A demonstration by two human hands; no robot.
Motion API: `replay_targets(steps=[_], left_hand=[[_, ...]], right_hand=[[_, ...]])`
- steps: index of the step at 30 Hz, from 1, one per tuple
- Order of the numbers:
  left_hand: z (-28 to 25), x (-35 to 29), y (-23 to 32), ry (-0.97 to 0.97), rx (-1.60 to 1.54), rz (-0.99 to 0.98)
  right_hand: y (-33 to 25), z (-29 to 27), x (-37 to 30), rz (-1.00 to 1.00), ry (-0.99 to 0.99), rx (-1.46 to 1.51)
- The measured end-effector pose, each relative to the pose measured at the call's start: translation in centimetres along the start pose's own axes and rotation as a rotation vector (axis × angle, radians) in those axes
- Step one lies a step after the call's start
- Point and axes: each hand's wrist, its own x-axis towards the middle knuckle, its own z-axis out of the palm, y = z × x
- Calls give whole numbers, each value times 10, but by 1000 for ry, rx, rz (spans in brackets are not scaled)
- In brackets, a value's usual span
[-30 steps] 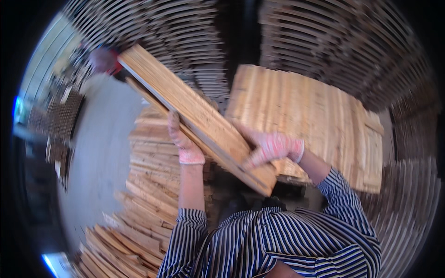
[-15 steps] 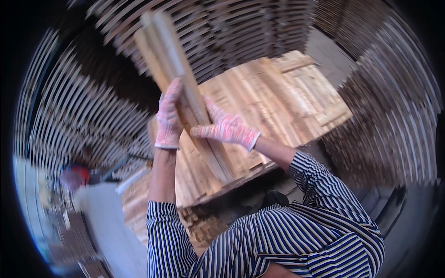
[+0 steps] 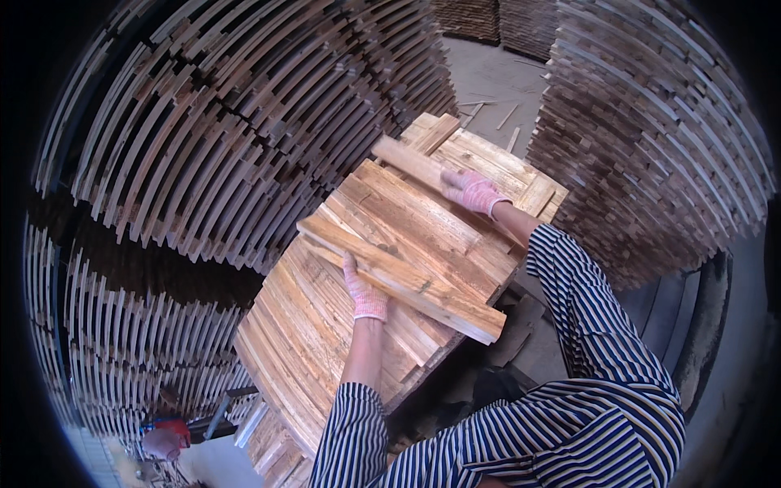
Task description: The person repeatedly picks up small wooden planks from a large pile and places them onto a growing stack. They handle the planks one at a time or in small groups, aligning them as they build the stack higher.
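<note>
Sawn boards point(image 3: 403, 276), across the middle of your plank stack point(image 3: 293, 333), resting or just above: formerly one bundle between both hands, now parted, so the load seems shared out, with one plank point(image 3: 409, 165) far side. Left hand point(image 3: 368, 298): thumb clamped over the boards, other fingers hidden; right hand point(image 3: 473, 192): fingers over the plank, spread unclear.

Soft, even light brightens the pale boards point(image 3: 407, 215), while the fisheye bends the right-hand stack point(image 3: 643, 154) near black corners.
</note>
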Motion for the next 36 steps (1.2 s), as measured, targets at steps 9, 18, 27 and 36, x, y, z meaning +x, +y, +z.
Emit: replay_targets(steps=[9,18,27,36], left_hand=[[78,21,-25,-124,-23,-129],[93,43,-50,2,-94,-209],[86,60,-38,-10,207,-20],[142,21,-77,-513,2434,389]], right_hand=[[-99,13,-81,-181,-176,234],[42,-43,21,-4,-2,16],[-51,1,-27,-105,-203,102],[40,-72,25,39,-18,58]])
